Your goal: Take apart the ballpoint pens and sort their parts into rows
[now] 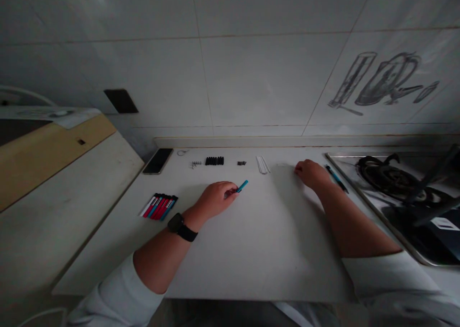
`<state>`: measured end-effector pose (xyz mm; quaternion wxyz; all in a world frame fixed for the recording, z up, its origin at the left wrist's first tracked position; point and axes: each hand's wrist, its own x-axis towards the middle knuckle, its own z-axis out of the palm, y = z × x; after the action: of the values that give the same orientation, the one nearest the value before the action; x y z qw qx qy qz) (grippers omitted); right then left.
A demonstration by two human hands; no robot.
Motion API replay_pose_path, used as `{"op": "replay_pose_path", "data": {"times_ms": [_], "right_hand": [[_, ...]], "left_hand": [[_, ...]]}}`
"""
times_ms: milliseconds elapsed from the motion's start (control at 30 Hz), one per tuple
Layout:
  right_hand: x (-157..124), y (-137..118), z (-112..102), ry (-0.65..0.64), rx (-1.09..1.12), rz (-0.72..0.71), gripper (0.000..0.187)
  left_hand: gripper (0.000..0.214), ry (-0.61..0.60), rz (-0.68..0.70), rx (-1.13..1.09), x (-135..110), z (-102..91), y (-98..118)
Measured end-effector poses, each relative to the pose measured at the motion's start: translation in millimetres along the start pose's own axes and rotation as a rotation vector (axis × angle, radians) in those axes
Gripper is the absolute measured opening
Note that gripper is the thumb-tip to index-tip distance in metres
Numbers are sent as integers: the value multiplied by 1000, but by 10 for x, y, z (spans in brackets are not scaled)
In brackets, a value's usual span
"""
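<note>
My left hand (217, 198), a dark watch on its wrist, pinches a blue pen barrel (243, 185) above the white counter. Farther right, my right hand (312, 173) rests low at the counter with its fingers curled together; what they hold, if anything, is hidden. Faint thin pieces (283, 164) lie just left of its fingertips. A blue and black pen (337, 179) lies to the right of that hand. Along the back are thin white rods (263, 165), small dark pieces (242, 163), black cylindrical parts (214, 160) and small silvery parts (196, 164).
Several red, white and blue barrels with black ends (158, 207) lie side by side at left. A phone (158, 161) and a thin ring (182, 152) are behind them. The gas stove (388, 173) borders the right side; a pale cabinet-like box (64, 173) borders the left.
</note>
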<state>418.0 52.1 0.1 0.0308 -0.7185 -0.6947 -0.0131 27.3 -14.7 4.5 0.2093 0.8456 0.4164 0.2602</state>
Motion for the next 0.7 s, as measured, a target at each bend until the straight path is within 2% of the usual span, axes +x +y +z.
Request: {"op": "replay_pose_path", "data": {"times_ms": [133,267,500,600,700], "right_hand": [[-96,-192,-13,-40,6,-100,26],[-213,-442,-51,-74,116,-228,20],[-484,-968,-181,48,543,-532,20],[-571,-1177,-145,61,744,-524,19],[-603,-1335,-51,61,1046,-410,18]], "left_hand": [[9,25,-1,12,3,4,-24],[10,25,7,5,4,16,-39],[9,33,14,10,11,18,-11],[8,48,21,18,12,11,2],[7,62,30,24,11,11,2]]}}
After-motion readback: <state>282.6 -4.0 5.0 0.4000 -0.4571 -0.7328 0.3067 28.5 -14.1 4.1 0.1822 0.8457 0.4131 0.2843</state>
